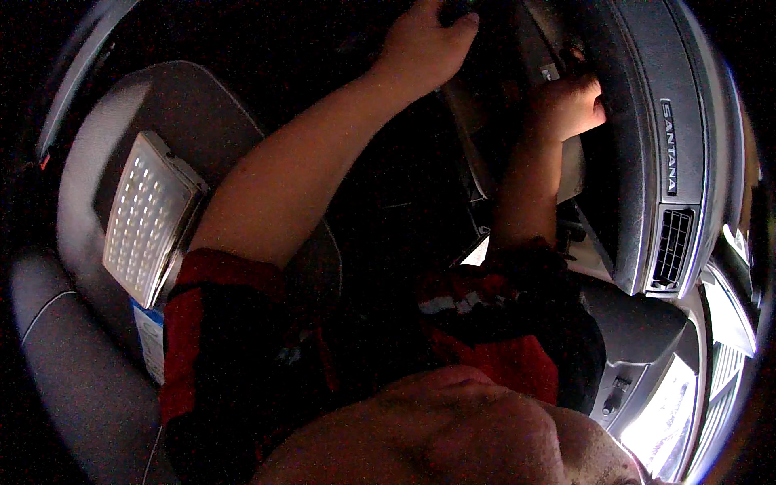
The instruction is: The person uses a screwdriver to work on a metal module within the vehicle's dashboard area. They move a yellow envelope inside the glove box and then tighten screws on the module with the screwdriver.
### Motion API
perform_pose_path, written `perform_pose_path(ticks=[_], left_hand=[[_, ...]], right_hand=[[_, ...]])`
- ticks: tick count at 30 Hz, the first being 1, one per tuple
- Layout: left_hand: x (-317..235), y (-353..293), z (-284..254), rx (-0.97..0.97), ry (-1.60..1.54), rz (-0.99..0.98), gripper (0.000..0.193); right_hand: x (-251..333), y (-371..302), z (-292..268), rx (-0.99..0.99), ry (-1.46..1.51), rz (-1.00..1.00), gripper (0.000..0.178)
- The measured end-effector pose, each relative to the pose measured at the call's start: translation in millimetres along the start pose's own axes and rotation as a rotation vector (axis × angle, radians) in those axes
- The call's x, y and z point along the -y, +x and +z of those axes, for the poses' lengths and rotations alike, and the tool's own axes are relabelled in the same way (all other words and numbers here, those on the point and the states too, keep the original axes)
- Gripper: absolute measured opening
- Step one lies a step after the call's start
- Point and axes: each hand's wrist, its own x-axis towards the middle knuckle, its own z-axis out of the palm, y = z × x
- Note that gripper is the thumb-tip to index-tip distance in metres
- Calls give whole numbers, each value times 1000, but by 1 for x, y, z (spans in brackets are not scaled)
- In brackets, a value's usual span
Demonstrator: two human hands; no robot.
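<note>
Under the dashboard (647, 153), our right hand (566, 105) curls its fingers on the panel edge. Our left hand (424, 44) reaches into the dark; its fingers' state we cannot tell.

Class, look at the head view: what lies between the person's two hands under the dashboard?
Between the left hand and right hand lies a dark gap crossed by a grey trim strip; detail is too dim.

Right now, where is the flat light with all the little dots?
In the head view, the flat light lies on the left, resting on the grey car seat, just beside the person's left upper arm.
</note>
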Motion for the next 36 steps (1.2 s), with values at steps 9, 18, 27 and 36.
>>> perform_pose_path(ticks=[9, 18, 27, 36], left_hand=[[14, 5, 1, -49, -18, 154, 59], [3, 4, -6, -24, -143, 124, 48], [7, 11, -4, -60, -194, 184, 46], [17, 17, -1, -51, -243, 118, 49]], right_hand=[[23, -2, 55, 367, -38, 529, 28], [-6, 28, 106, 516, -649, -293, 42], [-30, 31, 132, 500, -703, -317, 43], [-43, 36, 158, 491, -724, -341, 45]])
